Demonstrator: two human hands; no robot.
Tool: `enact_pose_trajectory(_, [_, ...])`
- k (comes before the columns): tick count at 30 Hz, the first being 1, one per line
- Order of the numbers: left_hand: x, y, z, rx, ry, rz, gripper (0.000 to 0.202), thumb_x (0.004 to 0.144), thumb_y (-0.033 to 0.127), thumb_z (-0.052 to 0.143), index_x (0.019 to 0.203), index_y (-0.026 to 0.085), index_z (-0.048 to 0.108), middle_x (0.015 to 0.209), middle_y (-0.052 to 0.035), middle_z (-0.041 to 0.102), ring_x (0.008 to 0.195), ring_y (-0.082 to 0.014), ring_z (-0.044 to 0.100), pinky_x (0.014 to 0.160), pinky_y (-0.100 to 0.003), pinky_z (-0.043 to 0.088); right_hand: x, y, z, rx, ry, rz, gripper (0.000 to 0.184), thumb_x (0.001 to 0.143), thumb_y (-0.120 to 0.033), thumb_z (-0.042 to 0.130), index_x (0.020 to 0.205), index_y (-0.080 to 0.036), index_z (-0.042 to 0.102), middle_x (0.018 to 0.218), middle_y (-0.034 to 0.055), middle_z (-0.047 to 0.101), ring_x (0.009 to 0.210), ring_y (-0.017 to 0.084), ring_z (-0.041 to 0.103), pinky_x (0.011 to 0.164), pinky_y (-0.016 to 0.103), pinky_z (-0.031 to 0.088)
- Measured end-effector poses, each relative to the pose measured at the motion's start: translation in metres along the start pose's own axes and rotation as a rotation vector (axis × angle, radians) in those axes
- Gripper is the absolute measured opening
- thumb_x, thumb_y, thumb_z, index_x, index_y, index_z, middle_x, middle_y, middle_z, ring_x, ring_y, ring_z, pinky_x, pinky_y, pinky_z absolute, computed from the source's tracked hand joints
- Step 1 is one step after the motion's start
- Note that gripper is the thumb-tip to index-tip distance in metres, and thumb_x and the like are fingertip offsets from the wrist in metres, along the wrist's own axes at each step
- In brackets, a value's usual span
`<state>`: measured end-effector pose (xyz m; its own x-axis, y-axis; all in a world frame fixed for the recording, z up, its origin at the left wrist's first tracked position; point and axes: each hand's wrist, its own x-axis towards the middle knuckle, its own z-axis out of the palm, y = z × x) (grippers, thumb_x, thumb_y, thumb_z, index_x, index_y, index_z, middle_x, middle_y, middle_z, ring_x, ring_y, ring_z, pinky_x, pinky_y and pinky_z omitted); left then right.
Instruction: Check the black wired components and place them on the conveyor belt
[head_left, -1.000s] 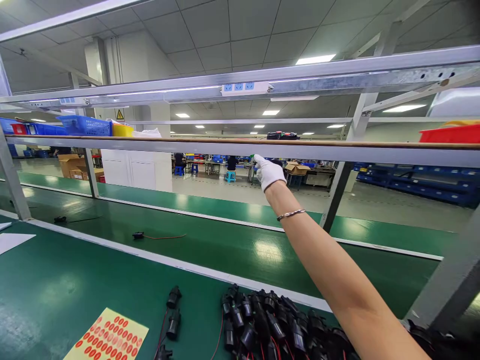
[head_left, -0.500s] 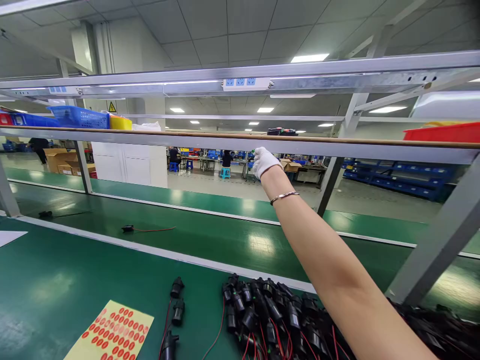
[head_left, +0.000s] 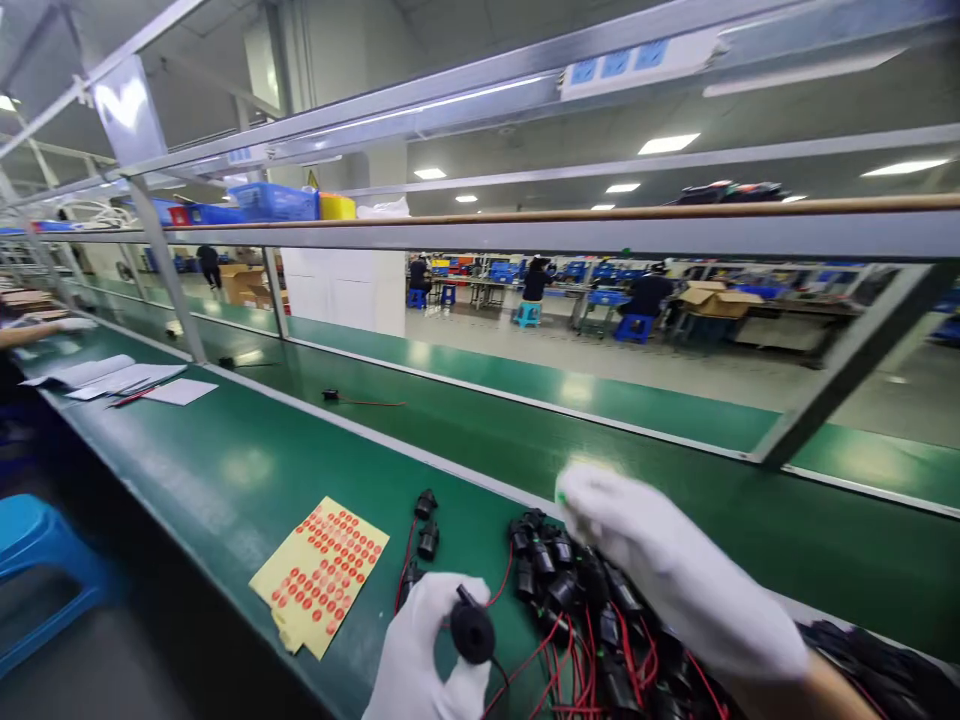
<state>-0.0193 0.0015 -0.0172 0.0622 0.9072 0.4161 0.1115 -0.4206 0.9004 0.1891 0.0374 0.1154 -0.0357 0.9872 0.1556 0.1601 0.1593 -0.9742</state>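
Observation:
My left hand [head_left: 420, 650], in a white glove, grips a black cylindrical part [head_left: 472, 632] between thumb and fingers. Its round end faces me, and a thin wire trails below. My right hand [head_left: 660, 565], also gloved and blurred, is over a heap of similar black parts [head_left: 559, 580] with red wires. Its fingers are pressed together, with a tiny green piece at the tips. Left of the heap, a few more black parts [head_left: 428, 541] stand on the green bench. A yellow sheet of round red stickers [head_left: 330, 575] lies beside them, with some stickers gone.
A metal shelf beam [head_left: 510, 235] crosses above the bench, with a small green spot on its edge. Posts [head_left: 832, 370] rise behind the bench. Papers [head_left: 180, 391] lie further left, near another person's gloved hand [head_left: 75, 324]. A blue stool [head_left: 45, 560] stands at lower left.
My right hand has come down from the shelf edge to above the heap. My left hand has come into view with a black part. The view has swung left.

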Motion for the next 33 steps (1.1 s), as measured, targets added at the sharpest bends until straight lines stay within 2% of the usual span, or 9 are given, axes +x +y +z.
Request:
enact_pose_trajectory(3, [0.004,0.002,0.013,0.043,0.029,0.211,0.027,0.083,0.017,0.057,0.107,0.026,0.065,0.1,-0.0007,0.072,0.091,-0.0165,0.069,0.084,-0.029,0.056,-0.041,0.02,0.018,-0.178,-0.176,0.148,0.03,0.083,-0.046,0.061,0.068,-0.024,0.047,0.067,-0.0012,0.05,0.062,0.017,0.043,0.06,0.029,0.039])
enact_pose_trajectory(6, [-0.002,0.004,0.023,0.049,0.007,0.237,0.028,0.083,0.016,0.058,0.108,0.028,0.063,0.099,0.0012,0.071,0.088,-0.0144,0.069,0.081,-0.025,0.055,-0.055,0.032,0.024,-0.186,-0.23,0.205,0.026,0.073,-0.044,0.062,0.065,-0.024,0.048,0.064,-0.0013,0.05,0.062,0.017,0.045,0.061,0.029,0.04])
enact_pose_trajectory(10, [-0.009,0.009,0.032,0.084,0.0,0.277,0.032,0.081,0.013,0.056,0.109,0.028,0.06,0.099,0.0018,0.069,0.088,-0.0139,0.068,0.081,-0.025,0.054,-0.06,0.042,0.022,-0.198,-0.248,0.196,0.02,0.071,-0.039,0.06,0.066,-0.023,0.049,0.065,-0.0017,0.052,0.063,0.016,0.045,0.063,0.029,0.04])
enact_pose_trajectory(16, [-0.014,0.01,0.041,0.188,0.015,0.339,0.031,0.083,0.013,0.053,0.111,0.024,0.059,0.1,-0.0023,0.068,0.088,-0.0157,0.065,0.08,-0.029,0.053,-0.068,0.04,0.017,-0.224,-0.234,0.237,0.015,0.069,-0.032,0.057,0.065,-0.023,0.046,0.062,-0.0028,0.051,0.061,0.015,0.045,0.062,0.028,0.04])
enact_pose_trajectory(22, [-0.014,0.008,0.042,0.212,0.012,0.427,0.04,0.08,0.01,0.053,0.116,0.025,0.058,0.101,-0.0062,0.071,0.085,-0.0188,0.066,0.076,-0.032,0.054,-0.071,0.037,0.014,-0.281,-0.2,0.238,0.014,0.067,-0.03,0.058,0.063,-0.023,0.047,0.063,-0.0021,0.053,0.062,0.016,0.047,0.062,0.028,0.041])
enact_pose_trajectory(33, [-0.013,0.009,0.044,0.274,0.003,0.48,0.045,0.078,0.007,0.053,0.119,0.024,0.055,0.102,-0.0072,0.071,0.084,-0.0197,0.064,0.076,-0.034,0.053,-0.072,0.038,0.01,-0.328,-0.209,0.21,0.015,0.069,-0.028,0.057,0.062,-0.024,0.045,0.063,-0.002,0.055,0.062,0.016,0.049,0.061,0.027,0.043])
